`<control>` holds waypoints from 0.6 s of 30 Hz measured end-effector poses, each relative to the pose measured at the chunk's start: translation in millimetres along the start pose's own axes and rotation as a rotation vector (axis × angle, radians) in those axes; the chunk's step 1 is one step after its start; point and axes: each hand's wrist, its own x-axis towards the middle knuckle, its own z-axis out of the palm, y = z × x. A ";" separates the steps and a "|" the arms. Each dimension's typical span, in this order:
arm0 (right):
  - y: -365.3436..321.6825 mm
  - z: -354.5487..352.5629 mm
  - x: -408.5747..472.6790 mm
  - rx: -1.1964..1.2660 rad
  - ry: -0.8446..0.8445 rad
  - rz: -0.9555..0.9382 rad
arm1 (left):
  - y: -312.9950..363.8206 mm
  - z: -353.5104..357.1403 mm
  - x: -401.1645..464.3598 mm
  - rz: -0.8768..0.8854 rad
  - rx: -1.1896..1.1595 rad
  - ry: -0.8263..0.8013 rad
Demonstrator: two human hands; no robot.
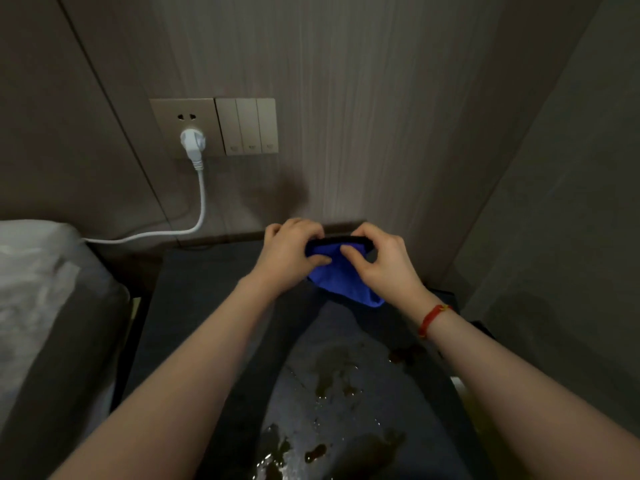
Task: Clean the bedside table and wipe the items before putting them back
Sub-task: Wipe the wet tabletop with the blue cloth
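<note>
Both hands meet at centre frame, just above the far edge of the bench (207, 306). The left hand (289, 258) and right hand (377, 263) are each clamped on a slim black item (341, 241), held flat between them with a blue cloth (341, 278) wrapped under it. Thumbs press the cloth against the item; the cloth's loose end hangs toward the lower right of the hands. What the item is cannot be told; it looks like a phone or a remote.

The bench top is dark. Brownish wet patches (332, 375) lie across it in the lower centre of the frame, unwiped.

Upper left of centre, a white plug (191, 142) sits in a wall socket; its cable (202, 202) runs down and left toward the bed (52, 306).

Risks, as judged:
- The item is held by its edges through slick cloth. A loosened pinch could drop it onto the wet bench.
- The hanging cloth end could trail through the spill and smear the item.
- Setting the item back before the patches are wiped would soil it again.
</note>
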 end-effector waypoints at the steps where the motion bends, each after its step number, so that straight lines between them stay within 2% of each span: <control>1: -1.6 -2.1 2.5 0.003 -0.001 0.017 | -3.1 -7.9 -0.9 -0.003 -0.029 -0.009; 3: -4.6 -6.6 8.0 -0.026 -0.070 0.061 | -6.4 -21.8 -3.6 -0.024 -0.173 -0.006; 6: -6.2 -15.3 15.7 -0.089 -0.292 0.166 | -9.8 -42.9 -8.5 -0.100 -0.393 0.023; 9: -9.4 -24.2 19.5 -0.112 -0.416 0.204 | -15.9 -63.5 -12.9 -0.123 -0.400 -0.032; 14: -20.9 -33.3 26.1 -0.188 -0.376 0.178 | -24.8 -98.9 -27.3 -0.137 -0.275 -0.039; 18: -47.4 -38.1 30.4 -0.111 -0.255 0.069 | -20.5 -134.1 -46.3 -0.132 -0.392 0.032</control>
